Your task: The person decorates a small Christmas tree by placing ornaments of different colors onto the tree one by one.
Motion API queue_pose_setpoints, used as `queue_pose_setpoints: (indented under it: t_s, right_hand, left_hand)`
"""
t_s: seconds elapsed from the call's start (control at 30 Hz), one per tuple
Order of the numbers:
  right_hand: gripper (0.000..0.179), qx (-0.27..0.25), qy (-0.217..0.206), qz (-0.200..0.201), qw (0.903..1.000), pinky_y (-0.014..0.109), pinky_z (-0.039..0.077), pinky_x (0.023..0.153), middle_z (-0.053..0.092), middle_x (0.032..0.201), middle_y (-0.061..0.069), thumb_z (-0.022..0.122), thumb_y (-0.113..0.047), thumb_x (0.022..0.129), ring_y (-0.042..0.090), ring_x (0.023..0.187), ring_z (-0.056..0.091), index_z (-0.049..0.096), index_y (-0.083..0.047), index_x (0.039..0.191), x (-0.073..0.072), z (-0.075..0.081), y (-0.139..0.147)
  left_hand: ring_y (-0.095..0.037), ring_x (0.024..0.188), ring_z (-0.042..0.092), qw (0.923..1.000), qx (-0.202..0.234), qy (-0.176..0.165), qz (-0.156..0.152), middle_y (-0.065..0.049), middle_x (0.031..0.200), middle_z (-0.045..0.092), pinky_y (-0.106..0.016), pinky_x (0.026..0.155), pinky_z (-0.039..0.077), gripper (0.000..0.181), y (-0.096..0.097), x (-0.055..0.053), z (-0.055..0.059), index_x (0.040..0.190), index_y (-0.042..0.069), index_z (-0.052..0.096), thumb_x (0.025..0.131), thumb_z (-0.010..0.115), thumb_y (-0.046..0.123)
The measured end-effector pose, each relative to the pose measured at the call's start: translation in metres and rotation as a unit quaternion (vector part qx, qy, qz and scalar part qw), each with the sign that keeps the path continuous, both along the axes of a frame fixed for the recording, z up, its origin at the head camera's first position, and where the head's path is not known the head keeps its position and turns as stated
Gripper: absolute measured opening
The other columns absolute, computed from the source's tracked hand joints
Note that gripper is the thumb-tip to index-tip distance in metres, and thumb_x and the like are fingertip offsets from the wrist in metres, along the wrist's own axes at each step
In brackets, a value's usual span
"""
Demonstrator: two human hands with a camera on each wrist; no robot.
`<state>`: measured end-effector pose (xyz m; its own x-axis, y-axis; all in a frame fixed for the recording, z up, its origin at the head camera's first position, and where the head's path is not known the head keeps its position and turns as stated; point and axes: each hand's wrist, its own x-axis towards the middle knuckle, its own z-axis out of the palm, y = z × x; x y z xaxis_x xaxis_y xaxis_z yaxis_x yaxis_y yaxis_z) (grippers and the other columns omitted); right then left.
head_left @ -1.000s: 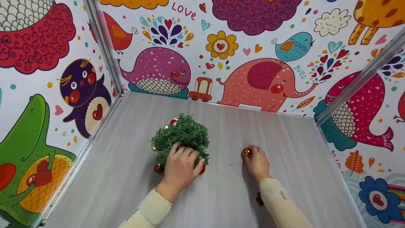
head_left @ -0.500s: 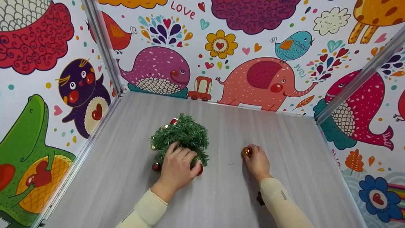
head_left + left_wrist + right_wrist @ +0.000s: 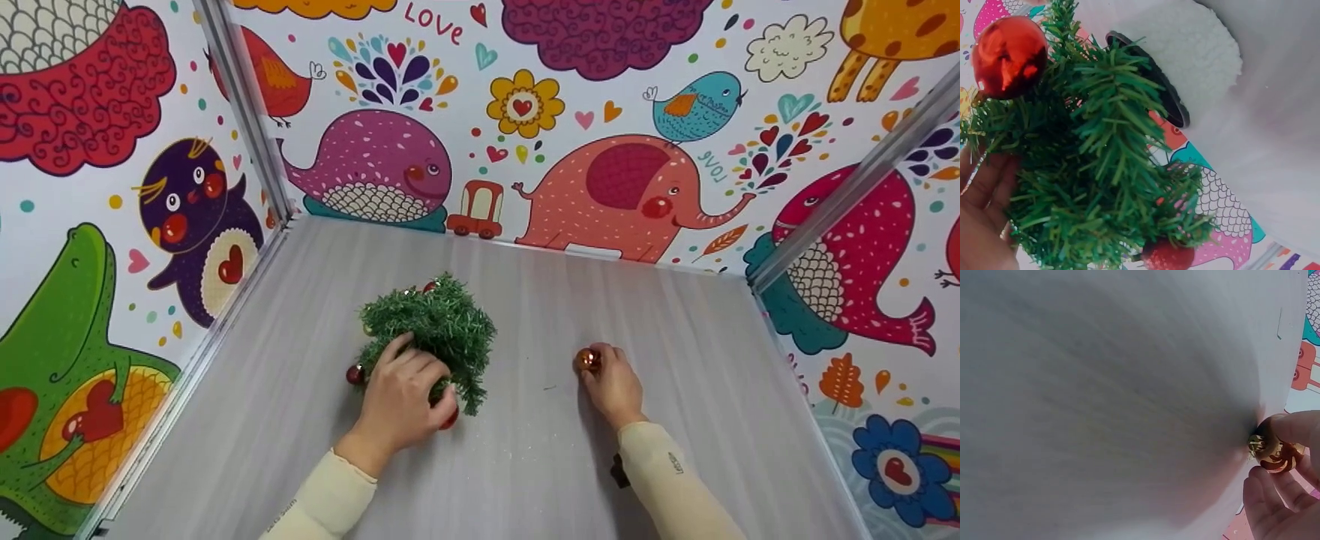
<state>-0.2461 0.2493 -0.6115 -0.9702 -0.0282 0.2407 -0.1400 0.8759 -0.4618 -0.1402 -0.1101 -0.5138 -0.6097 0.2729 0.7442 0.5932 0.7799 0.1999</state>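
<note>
A small artificial Christmas tree (image 3: 442, 322) stands left of centre in the head view, tilted in my left hand (image 3: 403, 401). My fingers curl into its branches. Red baubles hang on it, one dark red bauble (image 3: 355, 373) at its left side and a shiny red bauble (image 3: 1010, 56) large in the left wrist view. That view also shows its white fuzzy base (image 3: 1202, 50) with a dark rim. On the right, my right hand (image 3: 615, 382) pinches a copper-gold bauble (image 3: 587, 360) at the table surface. A gold cap (image 3: 1255, 445) shows on it in the right wrist view.
The grey wood-grain table (image 3: 540, 465) is enclosed by printed cartoon walls (image 3: 600, 105) at the back and sides. Metal rails (image 3: 247, 112) run along the corners. A tiny green sliver (image 3: 551, 388) lies between the hands.
My left hand has shifted left and towards me, turning the tree and tilting it. My right hand has stayed nearly still with the copper-gold bauble.
</note>
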Motion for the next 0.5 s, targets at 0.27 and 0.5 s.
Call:
queue_pose_setpoints:
  t_s: [0.27, 0.5]
  right_hand:
    - [0.044, -0.003, -0.002, 0.002, 1.0, 0.054, 0.049, 0.09, 0.06, 0.117, 0.019, 0.078, -0.005, 0.084, 0.038, 0.107, 0.062, 0.059, -0.002, 0.123, 0.0, 0.001, 0.0]
    - [0.045, -0.004, -0.008, 0.006, 0.9999, 0.055, 0.049, 0.091, 0.059, 0.117, 0.02, 0.078, -0.007, 0.084, 0.04, 0.107, 0.062, 0.058, -0.003, 0.124, 0.0, 0.001, 0.002]
  left_hand:
    - [-0.02, 0.074, 0.064, 0.9997, 0.008, 0.023, -0.005, 0.003, 0.073, 0.065, -0.05, 0.108, 0.036, 0.003, -0.009, 0.002, -0.002, 0.072, 0.015, 0.066, 0.071, 0.067, 0.018]
    - [-0.02, 0.073, 0.064, 0.9987, 0.016, 0.045, -0.014, 0.003, 0.072, 0.065, -0.051, 0.107, 0.037, 0.006, -0.013, 0.002, -0.004, 0.073, 0.016, 0.067, 0.068, 0.064, 0.014]
